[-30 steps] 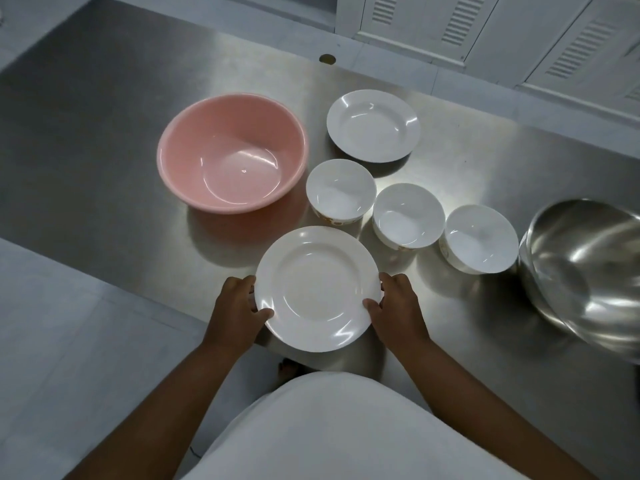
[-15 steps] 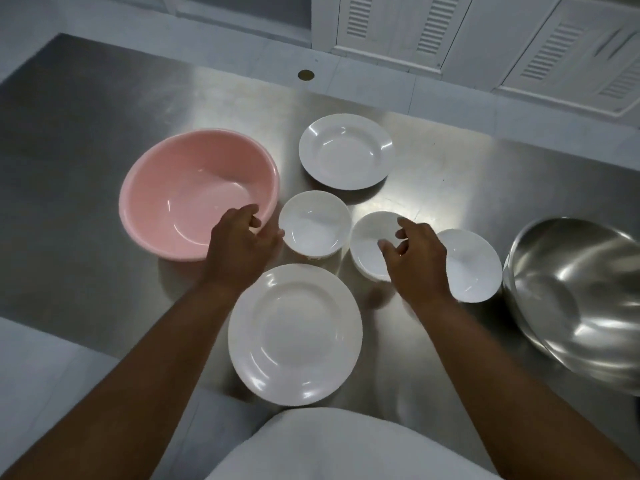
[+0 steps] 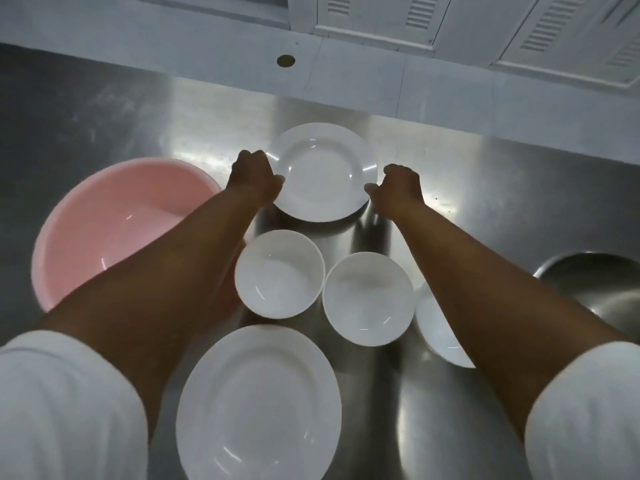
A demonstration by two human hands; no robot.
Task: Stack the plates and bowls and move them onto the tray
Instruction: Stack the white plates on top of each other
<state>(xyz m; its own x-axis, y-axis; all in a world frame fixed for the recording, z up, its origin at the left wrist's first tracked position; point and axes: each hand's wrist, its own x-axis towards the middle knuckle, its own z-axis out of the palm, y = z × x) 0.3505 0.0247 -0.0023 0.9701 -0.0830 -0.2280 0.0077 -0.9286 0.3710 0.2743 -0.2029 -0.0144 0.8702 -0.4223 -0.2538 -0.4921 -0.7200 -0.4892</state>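
The far white plate (image 3: 320,171) is being taken by both hands at once, out near the back of the stainless steel table (image 3: 485,188). The left hand (image 3: 255,177) is curled onto the plate's left rim, with the thumb seemingly on top of the edge. The right hand (image 3: 398,187) is at the right rim with fingers bent; contact looks likely, but whether it's actually clamped yet can't be told from this angle. The plate looks flat on the steel or barely off it, hard to call.

Closer in, a second white plate (image 3: 258,407) sits at the near edge, and three small white bowls are lined up between the two plates: left bowl (image 3: 280,273), middle bowl (image 3: 369,297), and a third bowl (image 3: 440,330) half hidden under the right forearm. A pink plastic basin (image 3: 114,230) is on the left and a steel mixing bowl (image 3: 595,289) on the right. No tray can be seen in this view.

Handling-wise: these look like glazed ceramic or melamine, so stiff, smooth and probably a bit slippery, and chippable if dropped on metal. Best taken at opposite rim edges, thumbs on top and fingers hooked under the lip, exactly as is being set up here. Weight should be modest. The plate is presumably meant for stacking on the near one.
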